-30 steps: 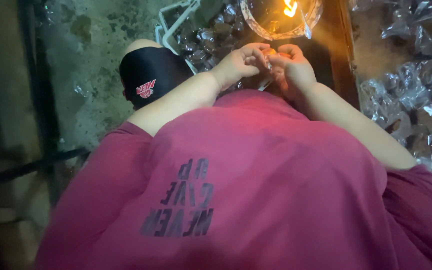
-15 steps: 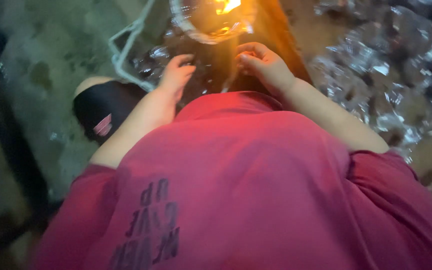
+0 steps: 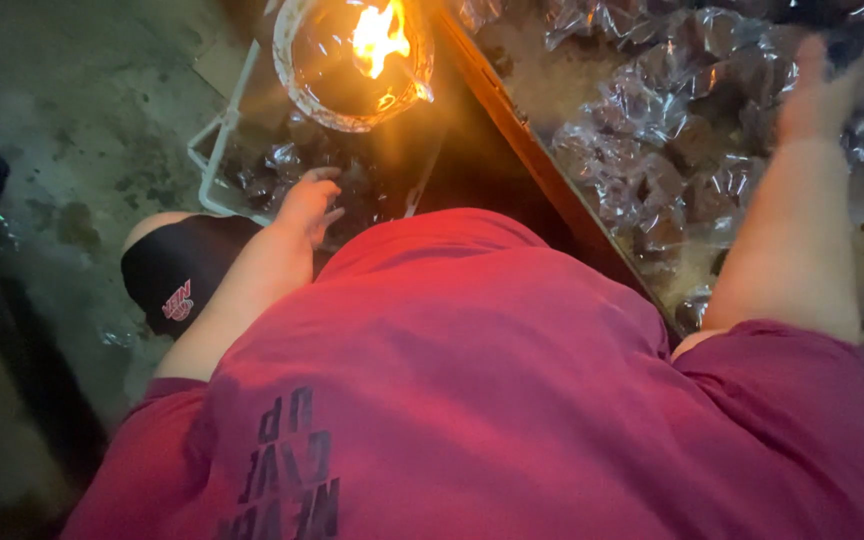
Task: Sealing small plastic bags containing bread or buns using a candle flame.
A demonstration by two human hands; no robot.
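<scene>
Concrete floor (image 3: pixel 102 130) | left hand (image 3: pixel 307 205) in tray (image 3: pixel 214 130) | right hand (image 3: pixel 817 95) blurred over wrapped packets (image 3: pixel 672 150)

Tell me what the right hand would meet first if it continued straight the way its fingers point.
The right hand, blurred, points up-frame over the heap of small clear-plastic-wrapped dark pieces; it would probably meet those packets first, though its height above them is unclear.

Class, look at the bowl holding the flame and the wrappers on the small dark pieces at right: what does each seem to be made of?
Bowl: probably clear glass, its rim glinting and see-through. Wrappers: thin clear plastic film, crinkled and shiny, with dark contents showing through.
</scene>
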